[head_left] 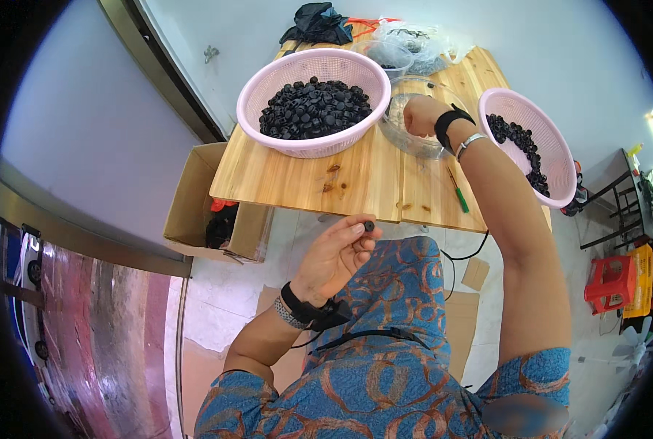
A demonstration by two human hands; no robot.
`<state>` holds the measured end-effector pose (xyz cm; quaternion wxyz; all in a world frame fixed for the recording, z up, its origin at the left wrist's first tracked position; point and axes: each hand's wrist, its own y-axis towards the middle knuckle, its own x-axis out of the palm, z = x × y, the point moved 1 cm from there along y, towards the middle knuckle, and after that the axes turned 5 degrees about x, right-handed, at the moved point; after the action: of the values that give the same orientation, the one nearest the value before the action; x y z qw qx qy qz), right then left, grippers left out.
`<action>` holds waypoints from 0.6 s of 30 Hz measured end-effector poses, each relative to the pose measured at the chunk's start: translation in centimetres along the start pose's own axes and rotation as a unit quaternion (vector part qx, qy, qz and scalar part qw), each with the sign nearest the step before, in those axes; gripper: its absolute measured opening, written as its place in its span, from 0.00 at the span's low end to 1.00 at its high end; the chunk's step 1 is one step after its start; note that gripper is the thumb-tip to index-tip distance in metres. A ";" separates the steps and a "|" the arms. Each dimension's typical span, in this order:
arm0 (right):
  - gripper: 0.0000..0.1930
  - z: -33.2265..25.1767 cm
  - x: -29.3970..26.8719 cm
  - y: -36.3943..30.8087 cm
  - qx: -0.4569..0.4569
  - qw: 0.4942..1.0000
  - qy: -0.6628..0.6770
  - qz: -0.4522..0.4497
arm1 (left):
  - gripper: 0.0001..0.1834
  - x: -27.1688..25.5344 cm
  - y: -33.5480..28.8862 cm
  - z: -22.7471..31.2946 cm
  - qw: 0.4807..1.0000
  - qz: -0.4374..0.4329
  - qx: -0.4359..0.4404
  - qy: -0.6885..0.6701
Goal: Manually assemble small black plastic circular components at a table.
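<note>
In front of the table's near edge, my left hand point(341, 245) pinches a small black round cap point(369, 226) between thumb and fingers. My right hand point(423, 115) reaches down into a clear plastic bowl point(413, 149) on the table. Its fingers are curled, and whatever they hold is hidden. Left of the bowl, a large pink basket point(252, 132) is heaped with black round caps point(315, 110). Another pink basket point(553, 139), beyond my right forearm, has fewer small black pieces point(518, 139) inside. A thin tool with a green handle point(462, 199) lies on the wood near my right forearm.
On the far part of the wooden table point(304, 175) sit a black plastic bag point(318, 25), clear bags point(429, 47) and a second clear tub point(396, 71). An open cardboard box point(195, 190) stands below at left. A red stool point(608, 284) is at right.
</note>
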<state>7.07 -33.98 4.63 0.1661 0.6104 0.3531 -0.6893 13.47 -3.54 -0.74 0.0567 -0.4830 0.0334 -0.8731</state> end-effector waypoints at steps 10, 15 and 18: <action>0.13 1.6 1.1 0.5 -0.096 0.990 0.051 0.091 | 0.12 1.8 1.3 -0.4 0.999 -0.020 0.011 -0.035; 0.08 -1.6 -0.1 -0.2 -0.054 0.995 -0.031 0.082 | 0.13 1.6 0.5 -1.3 0.999 -0.020 0.015 -0.047; 0.08 0.2 0.7 0.8 -0.067 0.995 -0.040 0.061 | 0.14 1.5 0.4 -1.5 1.000 -0.008 0.007 -0.028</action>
<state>7.32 -34.49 3.73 0.2629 0.5902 0.3536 -0.6764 11.40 -4.17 -0.31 0.0538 -0.5075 0.0217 -0.8597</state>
